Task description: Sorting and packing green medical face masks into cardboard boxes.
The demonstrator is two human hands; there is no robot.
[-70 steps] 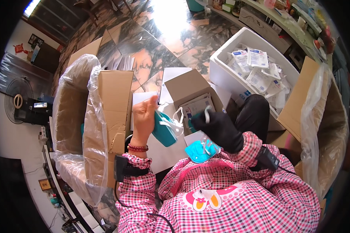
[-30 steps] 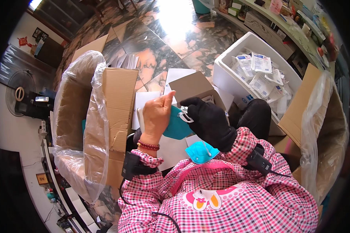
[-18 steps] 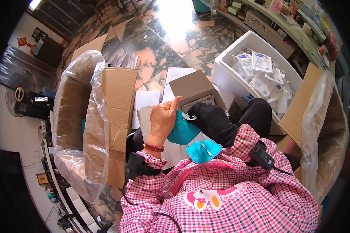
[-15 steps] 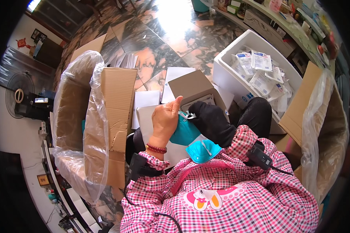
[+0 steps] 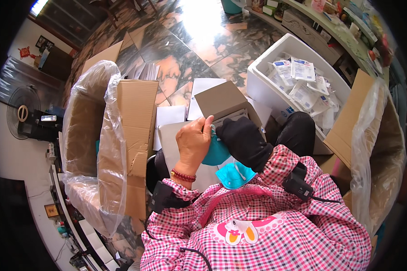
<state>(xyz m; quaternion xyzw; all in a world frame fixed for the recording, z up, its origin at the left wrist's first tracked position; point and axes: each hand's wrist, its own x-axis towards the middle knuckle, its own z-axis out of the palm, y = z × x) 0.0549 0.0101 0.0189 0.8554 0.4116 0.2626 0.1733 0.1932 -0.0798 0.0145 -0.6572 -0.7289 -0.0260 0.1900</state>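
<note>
A teal cup-shaped face mask (image 5: 216, 152) hangs between my two hands over my lap. My bare left hand (image 5: 193, 139), with a red bead bracelet at the wrist, is closed at the mask's upper left edge. Opposite it, my right hand (image 5: 244, 137) in a black glove is closed on the mask's right side and hides much of it. A second teal mask (image 5: 234, 175) with a pale strap lies just below, against my checked smock. Beyond my hands stands an open small cardboard box (image 5: 223, 99) with pale packets partly showing inside.
To the left stands a tall carton (image 5: 138, 117) lined with clear plastic; another lined carton (image 5: 353, 108) is on the right. A white foam box (image 5: 267, 56) full of packaged white pouches (image 5: 303, 70) sits at the far right. White boxes (image 5: 170, 118) lie around the small box.
My left hand has shifted slightly right, its thumb bending over. The gloved right hand has turned and moved a little left and down, covering more of the mask.
</note>
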